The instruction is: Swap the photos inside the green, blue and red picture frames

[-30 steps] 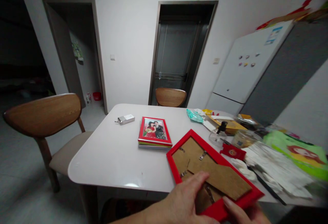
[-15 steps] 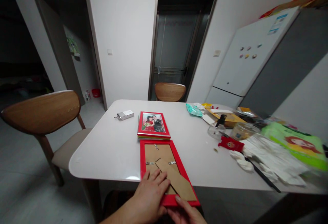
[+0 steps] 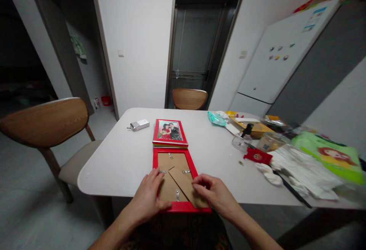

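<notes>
A red picture frame (image 3: 174, 156) lies face down at the near edge of the white table (image 3: 126, 162), its brown backing board and kickstand showing. My left hand (image 3: 150, 194) rests on the frame's left side, fingers stretched over the board and thumb at the lower rim. My right hand (image 3: 214, 192) sits at the frame's right side with fingers curled in a pinch at the stand's edge. Just behind lies a stack of red frames (image 3: 169, 132) with a photo facing up.
A small silver device (image 3: 138, 125) lies at the far left of the table. Clutter covers the right side: glass bottle (image 3: 241, 141), jar (image 3: 270, 142), red tag (image 3: 258, 156), white papers (image 3: 303, 166), green bag (image 3: 328, 154). Wooden chairs (image 3: 47, 122) stand left and behind; a fridge (image 3: 280, 59) stands right.
The face-down frame came from the right and from a tilt to lie flat and straight below the stack. My right hand moved up onto its right side; my left shifted to its left edge.
</notes>
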Available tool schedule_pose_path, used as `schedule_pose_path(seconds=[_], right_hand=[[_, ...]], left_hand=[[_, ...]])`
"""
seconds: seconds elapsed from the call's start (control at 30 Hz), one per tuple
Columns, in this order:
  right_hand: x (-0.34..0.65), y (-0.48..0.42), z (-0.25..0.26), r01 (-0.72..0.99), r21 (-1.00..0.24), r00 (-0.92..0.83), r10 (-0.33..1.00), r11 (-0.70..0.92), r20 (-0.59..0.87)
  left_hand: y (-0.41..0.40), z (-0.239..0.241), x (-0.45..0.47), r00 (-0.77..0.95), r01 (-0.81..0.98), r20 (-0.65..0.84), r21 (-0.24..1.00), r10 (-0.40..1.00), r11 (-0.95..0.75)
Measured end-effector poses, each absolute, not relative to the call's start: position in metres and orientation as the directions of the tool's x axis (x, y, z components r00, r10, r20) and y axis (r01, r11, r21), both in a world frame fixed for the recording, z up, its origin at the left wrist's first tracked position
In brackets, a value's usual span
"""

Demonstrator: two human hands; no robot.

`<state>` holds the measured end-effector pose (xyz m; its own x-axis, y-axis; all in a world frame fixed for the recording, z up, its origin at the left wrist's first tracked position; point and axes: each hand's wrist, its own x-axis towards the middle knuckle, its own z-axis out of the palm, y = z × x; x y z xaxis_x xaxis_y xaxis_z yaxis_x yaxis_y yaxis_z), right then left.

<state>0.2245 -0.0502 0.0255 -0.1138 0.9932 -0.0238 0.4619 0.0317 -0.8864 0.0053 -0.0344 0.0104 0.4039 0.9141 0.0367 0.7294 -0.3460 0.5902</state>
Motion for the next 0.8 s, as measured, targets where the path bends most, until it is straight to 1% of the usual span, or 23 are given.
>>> schedule_pose_path(seconds=[0.03,0.07,0.1,0.17,0.23,0.3,0.47,0.53,0.63,0.73,0.8], right_hand=[[0.227,-0.038,0.025,0.595,-0.794,-0.081,0.992,0.123,0.093],[0.229,-0.026,0.023,0.701,-0.690,-0.077,0.982,0.178,0.174],[0.230,-0.015,0.019,0.780,-0.594,-0.089,0.973,0.200,0.211],[0.229,0.001,0.008,0.865,-0.464,-0.107,0.974,0.191,0.201],[0.226,0.010,-0.002,0.903,-0.397,-0.096,0.979,0.162,0.181],[0.223,0.012,-0.009,0.924,-0.351,-0.079,0.975,0.149,0.206],[0.221,0.010,-0.007,0.952,-0.273,-0.076,0.973,0.136,0.220],[0.216,0.008,-0.003,0.952,-0.257,-0.096,0.960,0.166,0.264],[0.196,0.006,0.002,0.905,-0.304,-0.196,0.927,0.297,0.320],[0.167,0.007,0.003,0.827,-0.371,-0.331,0.899,0.422,0.287],[0.150,0.012,0.002,0.823,-0.362,-0.367,0.896,0.438,0.250]], left_hand=[[-0.031,0.008,0.003,0.362,0.732,0.045,0.605,0.931,-0.314],[-0.027,0.006,0.001,0.331,0.729,0.054,0.620,0.942,-0.292],[-0.024,0.003,0.000,0.308,0.723,0.064,0.633,0.949,-0.277],[-0.021,-0.001,-0.001,0.287,0.710,0.086,0.649,0.954,-0.272],[-0.019,-0.006,0.000,0.280,0.696,0.115,0.660,0.953,-0.284],[-0.020,-0.009,0.001,0.271,0.682,0.141,0.670,0.952,-0.294],[-0.022,-0.015,0.002,0.240,0.696,0.170,0.656,0.956,-0.291],[-0.023,-0.015,0.003,0.231,0.703,0.181,0.648,0.956,-0.292],[-0.024,-0.015,0.003,0.221,0.701,0.197,0.649,0.955,-0.296],[-0.024,-0.017,0.003,0.220,0.713,0.201,0.634,0.954,-0.298],[-0.023,-0.018,0.004,0.224,0.720,0.198,0.627,0.954,-0.299]])
